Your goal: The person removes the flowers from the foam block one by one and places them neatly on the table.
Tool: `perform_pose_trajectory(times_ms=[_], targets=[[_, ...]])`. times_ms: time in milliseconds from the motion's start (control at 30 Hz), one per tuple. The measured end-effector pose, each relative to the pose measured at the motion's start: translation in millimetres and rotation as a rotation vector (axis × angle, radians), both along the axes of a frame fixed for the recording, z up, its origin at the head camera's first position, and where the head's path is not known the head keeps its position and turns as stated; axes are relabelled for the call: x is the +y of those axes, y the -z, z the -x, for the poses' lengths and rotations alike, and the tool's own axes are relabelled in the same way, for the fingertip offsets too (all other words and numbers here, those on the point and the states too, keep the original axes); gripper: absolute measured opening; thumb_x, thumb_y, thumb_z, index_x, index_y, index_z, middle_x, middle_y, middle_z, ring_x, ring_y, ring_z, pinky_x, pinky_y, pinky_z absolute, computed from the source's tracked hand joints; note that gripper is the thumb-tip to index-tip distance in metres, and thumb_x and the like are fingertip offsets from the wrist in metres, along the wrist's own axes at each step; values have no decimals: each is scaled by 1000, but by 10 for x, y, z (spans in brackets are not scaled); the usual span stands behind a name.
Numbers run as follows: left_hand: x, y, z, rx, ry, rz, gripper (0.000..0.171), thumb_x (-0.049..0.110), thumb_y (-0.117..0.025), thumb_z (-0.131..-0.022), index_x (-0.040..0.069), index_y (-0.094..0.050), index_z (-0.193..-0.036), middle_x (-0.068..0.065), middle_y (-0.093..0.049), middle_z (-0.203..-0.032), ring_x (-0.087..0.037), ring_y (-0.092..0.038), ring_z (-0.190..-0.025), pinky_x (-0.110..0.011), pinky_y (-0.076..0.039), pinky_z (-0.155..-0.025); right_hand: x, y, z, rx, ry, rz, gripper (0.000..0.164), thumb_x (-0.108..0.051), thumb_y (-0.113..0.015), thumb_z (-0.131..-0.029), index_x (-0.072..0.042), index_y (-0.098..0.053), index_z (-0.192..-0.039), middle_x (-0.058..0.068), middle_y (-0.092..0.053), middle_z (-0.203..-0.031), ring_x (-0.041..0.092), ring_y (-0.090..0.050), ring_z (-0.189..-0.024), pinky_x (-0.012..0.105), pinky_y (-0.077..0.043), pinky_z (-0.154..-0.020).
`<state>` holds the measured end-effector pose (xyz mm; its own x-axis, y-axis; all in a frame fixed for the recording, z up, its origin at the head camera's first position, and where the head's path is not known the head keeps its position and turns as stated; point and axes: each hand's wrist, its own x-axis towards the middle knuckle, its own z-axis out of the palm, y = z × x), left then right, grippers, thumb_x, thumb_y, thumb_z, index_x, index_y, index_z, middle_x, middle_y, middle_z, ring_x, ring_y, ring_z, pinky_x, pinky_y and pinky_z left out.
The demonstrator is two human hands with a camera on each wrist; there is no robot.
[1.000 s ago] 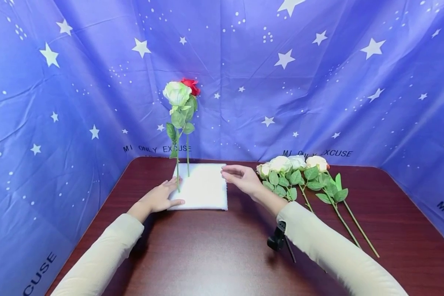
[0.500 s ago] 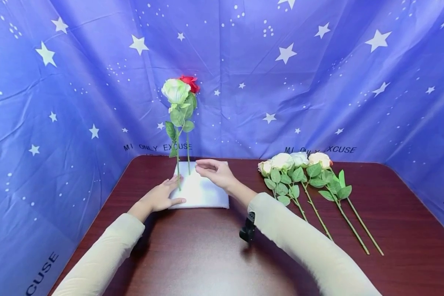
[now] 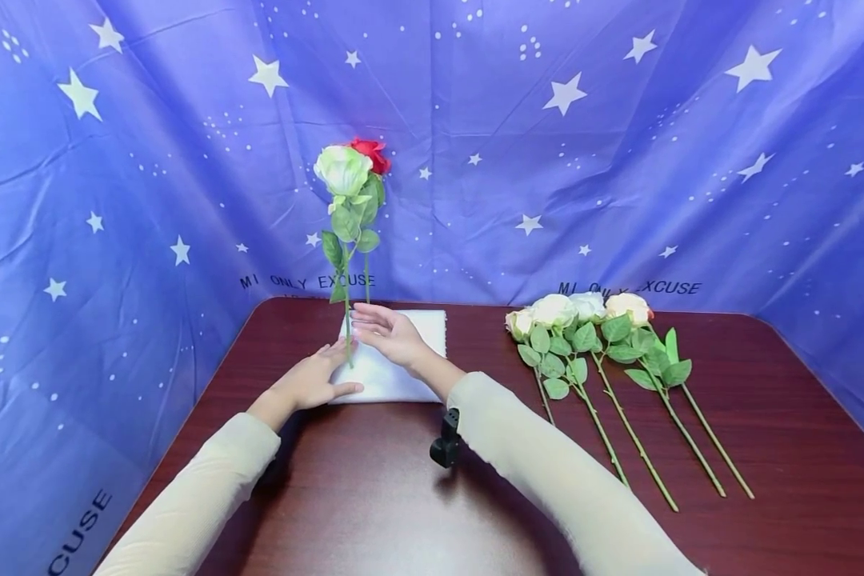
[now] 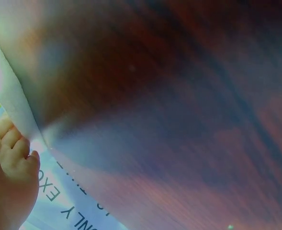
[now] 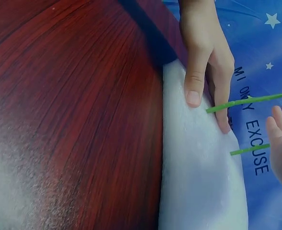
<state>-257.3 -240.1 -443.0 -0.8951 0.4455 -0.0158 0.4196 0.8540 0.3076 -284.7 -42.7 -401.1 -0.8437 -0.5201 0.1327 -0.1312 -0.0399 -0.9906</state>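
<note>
A white foam block [image 3: 396, 386] lies on the table with two artificial roses standing in it. One rose is pale green-white [image 3: 343, 170]; behind it is a red rose [image 3: 371, 155]. My left hand [image 3: 308, 381] rests on the block's left edge beside the pale rose's stem [image 5: 236, 103], thumb and fingers extended. Over the block, my right hand [image 3: 391, 336] is beside the red rose's stem [image 5: 248, 150], its fingers nearly straight. From the right wrist view I cannot tell whether they touch that stem.
Several cream and white roses [image 3: 554, 310] lie side by side on the right of the dark red-brown table [image 3: 374, 496], stems toward the front. A blue star-patterned cloth [image 3: 475, 96] hangs behind the table and along its sides.
My right hand has moved left from the foam block's right edge to the red rose's stem. My left hand stays on the block's left edge.
</note>
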Motion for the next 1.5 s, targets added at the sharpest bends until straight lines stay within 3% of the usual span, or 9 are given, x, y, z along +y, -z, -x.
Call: perform_pose_trajectory(times_ms=[367,667,900,1167,1500], targets=[[8,-58,3,24,14,-5,84,49,-61,-88,-3,-32,-147,-23,-30,-154,-42,-30,-143,-53,-26,-119,-49,-12,10,-49,-63,25,51,-1,-53,-95,0,-40,-144,24,-46,-144,35,-47,-134,34,-40,-113],[-3,-54,11,26,14,-11,85,47,-62,-88,-3,-29,-149,-23,-29,-155,-40,-29,-144,-50,-25,-120,-97,40,-44,2,81,-47,36,-6,-61,-92,4,-59,-126,22,-63,-127,32,-61,-119,28,-49,-103],[-23,-29,6,42,31,-16,83,47,-63,-87,-5,-35,-146,-22,-38,-151,-38,-34,-142,-51,-25,-120,-129,82,-88,3,211,-70,27,-6,-68,-87,7,-68,-111,22,-69,-113,24,-70,-104,25,-55,-91],[-6,-12,7,-2,8,3,87,51,-62,-87,2,-28,-150,-16,-29,-157,-30,-27,-148,-48,-21,-122,-85,106,-115,-71,270,140,27,2,-62,-90,14,-63,-113,31,-66,-110,27,-72,-99,31,-56,-90],[6,-31,-5,4,13,17,86,52,-62,-87,1,-31,-149,-18,-31,-156,-32,-28,-147,-49,-23,-121,-45,88,-106,-132,329,275,26,6,-61,-88,19,-61,-111,30,-68,-107,28,-72,-98,33,-57,-88]])
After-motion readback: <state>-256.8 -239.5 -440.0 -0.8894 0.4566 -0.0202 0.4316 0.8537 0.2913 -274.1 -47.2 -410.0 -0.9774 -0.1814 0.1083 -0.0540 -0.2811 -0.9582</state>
